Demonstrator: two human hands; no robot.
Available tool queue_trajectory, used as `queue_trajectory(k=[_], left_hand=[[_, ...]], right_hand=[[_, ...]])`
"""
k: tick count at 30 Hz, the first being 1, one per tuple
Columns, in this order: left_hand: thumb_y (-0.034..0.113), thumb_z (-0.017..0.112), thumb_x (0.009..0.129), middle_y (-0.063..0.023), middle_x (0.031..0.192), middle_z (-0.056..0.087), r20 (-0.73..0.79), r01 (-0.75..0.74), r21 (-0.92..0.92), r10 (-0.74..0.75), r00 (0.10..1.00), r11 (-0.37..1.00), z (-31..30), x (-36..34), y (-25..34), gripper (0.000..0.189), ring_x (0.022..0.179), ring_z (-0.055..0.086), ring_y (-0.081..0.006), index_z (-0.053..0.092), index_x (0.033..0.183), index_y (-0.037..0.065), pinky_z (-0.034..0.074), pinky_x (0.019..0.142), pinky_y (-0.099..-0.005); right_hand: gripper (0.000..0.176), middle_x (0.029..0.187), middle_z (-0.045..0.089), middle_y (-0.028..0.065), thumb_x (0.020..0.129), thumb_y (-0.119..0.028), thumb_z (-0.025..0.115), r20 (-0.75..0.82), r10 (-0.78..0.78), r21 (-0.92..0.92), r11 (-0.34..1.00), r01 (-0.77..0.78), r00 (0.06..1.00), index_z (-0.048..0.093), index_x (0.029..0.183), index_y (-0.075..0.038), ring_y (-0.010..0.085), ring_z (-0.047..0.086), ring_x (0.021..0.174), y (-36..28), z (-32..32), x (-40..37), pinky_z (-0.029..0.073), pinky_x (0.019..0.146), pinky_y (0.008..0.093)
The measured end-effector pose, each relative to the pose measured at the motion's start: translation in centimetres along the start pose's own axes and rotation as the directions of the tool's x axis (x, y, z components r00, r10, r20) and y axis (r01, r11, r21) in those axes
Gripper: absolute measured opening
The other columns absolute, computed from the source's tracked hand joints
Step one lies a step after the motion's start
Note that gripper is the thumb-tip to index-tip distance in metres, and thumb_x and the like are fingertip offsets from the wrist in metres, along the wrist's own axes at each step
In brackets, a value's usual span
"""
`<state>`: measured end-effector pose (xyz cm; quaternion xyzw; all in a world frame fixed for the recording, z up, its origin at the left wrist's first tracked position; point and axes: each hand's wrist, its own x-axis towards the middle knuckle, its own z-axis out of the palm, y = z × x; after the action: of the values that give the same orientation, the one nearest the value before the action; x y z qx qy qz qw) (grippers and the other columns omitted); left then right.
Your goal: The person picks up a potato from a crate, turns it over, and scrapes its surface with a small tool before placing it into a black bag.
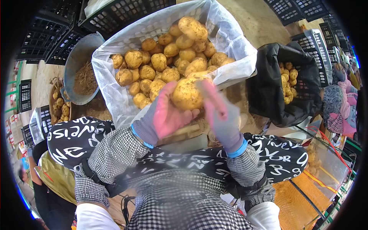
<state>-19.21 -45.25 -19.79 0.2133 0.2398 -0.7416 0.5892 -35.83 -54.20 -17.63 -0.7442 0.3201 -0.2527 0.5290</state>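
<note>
A large yellow potato point(187, 94) with specks of soil rests in my left hand point(165, 114), whose gloved fingers and palm cup it from the left and below. My right hand point(222, 113), in the same kind of grey glove with pink coating, is at the potato's right side. Its fingers are smeared by motion and overlap the potato's edge. Just beyond both hands stands a crate lined with white cloth point(109, 73), holding a heap of potatoes point(159, 61).
On the right, a black-lined crate point(264, 92) holds more potatoes point(287, 82). A blue-grey tub point(78, 50) with soil stands at left, beside a basket of potatoes point(61, 109). Black crates point(115, 17) line the back. Another person point(339, 103) is at the far right.
</note>
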Motion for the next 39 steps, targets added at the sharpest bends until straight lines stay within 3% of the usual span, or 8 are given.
queue_trajectory(k=[6,9,13,17,22,27,36,39], left_hand=[[0.054,0.050,0.097,-0.0116,0.128,0.056,0.004,-0.022,0.164,0.022,1.000,0.986,1.0,-0.4,0.1,0.059,0.095,0.061,-0.0245,0.045,0.138,0.012,0.054,0.068,-0.0294],[0.053,0.055,0.095,-0.0106,0.129,0.055,0.046,-0.297,0.475,0.314,0.948,0.828,1.2,-0.6,-0.1,0.063,0.099,0.062,-0.0225,0.044,0.138,0.009,0.053,0.076,-0.0274],[0.039,0.069,0.090,-0.0081,0.126,0.056,0.363,-0.536,0.776,0.459,0.810,0.332,3.6,-1.6,-0.4,0.060,0.111,0.059,-0.0210,0.046,0.134,0.005,0.053,0.082,-0.0352],[0.036,0.075,0.085,-0.0100,0.128,0.056,0.754,-0.488,0.638,0.356,0.552,-0.596,3.8,-2.0,-0.3,0.061,0.116,0.057,-0.0236,0.051,0.129,0.001,0.047,0.099,-0.0375],[0.036,0.079,0.079,-0.0165,0.142,0.046,0.600,-0.600,0.791,0.336,0.726,-0.118,3.4,-1.7,1.2,0.078,0.131,0.047,-0.0298,0.045,0.141,0.004,0.038,0.109,-0.0391],[0.026,0.078,0.081,-0.0170,0.148,0.041,0.595,-0.415,0.791,0.404,0.695,-0.450,3.6,-2.0,-0.8,0.083,0.133,0.045,-0.0258,0.035,0.149,0.004,0.037,0.111,-0.0370],[0.022,0.062,0.097,-0.0107,0.147,0.044,0.409,-0.486,0.766,0.264,0.874,0.421,4.1,-3.6,1.1,0.060,0.131,0.046,-0.0182,0.038,0.147,-0.002,0.036,0.111,-0.0330],[0.023,0.058,0.100,-0.0121,0.143,0.048,0.442,-0.510,0.736,0.255,0.860,0.445,3.8,-3.4,0.5,0.053,0.129,0.048,-0.0177,0.044,0.143,-0.003,0.038,0.108,-0.0313]], right_hand=[[0.040,0.117,0.069,0.0096,0.095,-0.003,0.054,0.143,-0.232,-0.190,0.948,0.257,0.962,0.055,0.135,0.001,0.0193,0.068,0.099,0.3,0.7,-0.6,0.055,0.082,0.0306],[0.042,0.092,0.065,0.0039,0.101,-0.015,0.049,-0.127,0.174,0.218,0.965,-0.144,0.976,0.049,0.142,-0.005,0.0095,0.057,0.069,1.2,0.1,-1.1,0.049,0.064,0.0221],[0.051,0.116,0.063,0.0082,0.104,-0.035,0.045,0.414,0.464,0.730,0.345,-0.590,0.783,0.041,0.145,-0.004,0.0168,0.062,0.092,1.9,-1.5,0.7,0.054,0.081,0.0326],[0.065,0.144,0.047,0.0131,0.102,-0.045,0.046,0.350,0.254,0.763,0.481,-0.431,0.902,0.033,0.147,-0.001,0.0253,0.047,0.132,1.1,-0.2,0.0,0.038,0.111,0.0409],[0.075,0.146,0.042,0.0138,0.096,-0.040,0.060,0.231,0.181,0.801,0.523,-0.292,0.956,0.025,0.149,0.001,0.0259,0.045,0.134,0.1,-0.8,0.2,0.036,0.113,0.0402],[0.086,0.145,0.041,0.0124,0.090,-0.033,0.070,0.167,0.213,0.665,0.696,-0.270,0.963,0.020,0.150,0.001,0.0236,0.043,0.135,-0.7,-1.4,0.2,0.037,0.112,0.0384],[0.099,0.146,0.041,0.0104,0.083,-0.032,0.079,0.240,0.146,0.811,0.514,-0.281,0.960,0.016,0.154,-0.005,0.0229,0.042,0.136,-1.1,-2.0,0.3,0.037,0.112,0.0381],[0.106,0.144,0.043,0.0095,0.074,-0.023,0.086,0.271,0.196,0.797,0.503,-0.334,0.942,0.018,0.154,-0.007,0.0226,0.046,0.133,-1.2,-2.4,0.3,0.039,0.111,0.0380]])
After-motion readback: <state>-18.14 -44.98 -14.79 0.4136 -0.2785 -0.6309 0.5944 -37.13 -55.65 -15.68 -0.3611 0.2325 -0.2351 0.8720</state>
